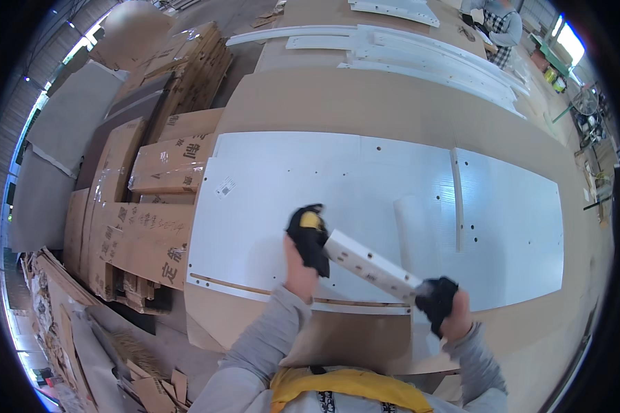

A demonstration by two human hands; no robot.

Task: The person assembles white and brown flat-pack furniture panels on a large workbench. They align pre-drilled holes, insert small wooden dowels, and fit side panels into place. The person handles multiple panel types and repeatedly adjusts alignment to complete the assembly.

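A short white board with a row of drilled holes (372, 263) is held at a slant between my two gloved hands. My left hand (308, 239), in a black glove with a yellow patch, closes round its upper left end. Round its lower right end is my right hand (439, 303), also in a black glove. Beneath them lie large white panels (275, 199) with small holes and a label at the upper left. A narrow white strip (457, 199) lies across the right part of the panels. A brown groove runs along the near edge.
Cardboard (310, 103) covers the table under the panels. More white boards (420, 55) lie at the far end. Stacked cardboard boxes (169, 165) stand at the left, with scrap cardboard (151, 385) on the floor below. Another person (499, 27) works at the far right.
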